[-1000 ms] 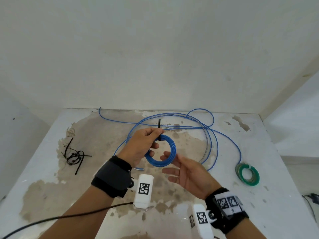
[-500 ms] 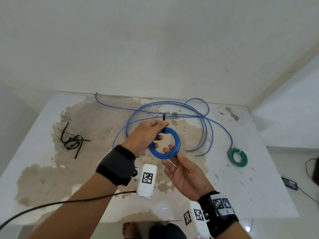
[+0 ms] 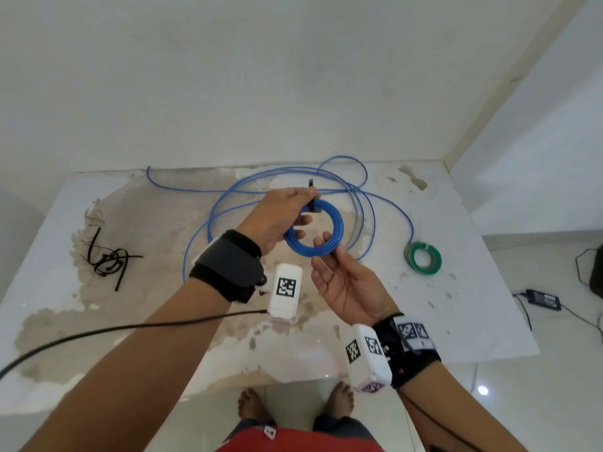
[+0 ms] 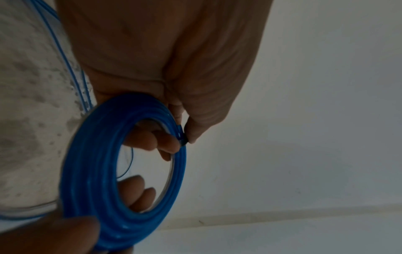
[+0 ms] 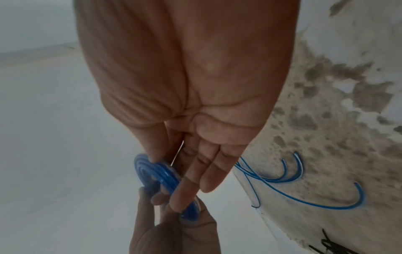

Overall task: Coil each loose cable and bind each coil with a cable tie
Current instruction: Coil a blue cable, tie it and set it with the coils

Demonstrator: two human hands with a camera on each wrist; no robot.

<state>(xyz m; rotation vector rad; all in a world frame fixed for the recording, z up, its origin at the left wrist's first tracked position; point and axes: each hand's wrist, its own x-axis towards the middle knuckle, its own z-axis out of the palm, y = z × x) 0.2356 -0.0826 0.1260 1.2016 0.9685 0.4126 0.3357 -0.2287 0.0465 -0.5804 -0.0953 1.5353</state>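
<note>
While raised above a stained white table, pinched from two sides: blue coil, a neat ring of several turns of thin cable.

Gripped at its far rim by left hand, with thumb and forefinger closed tight on the turns just where a black cable tie wraps them, and with the tie's tail poking upward. Confirmed close up from the left wrist: blue coil, black cable tie at a fingertip of left hand.

Gripped at its near rim by right hand, palm up, thumb in front of the ring and fingers behind it, a narrow pinch with the remaining fingers nearly straight. Seen edge-on from the right wrist: blue coil between right hand and left hand.

Beneath and beyond the blue coil, sprawled in wide loops on the table: loose blue cable. Right of the blue coil, lying flat: green coil. Well to the left of the blue coil: heap of black ties.

Nearer than the blue coil, strapped at the wrists: two white camera units bearing square markers (blocky code patterns, printed black on white).
</note>
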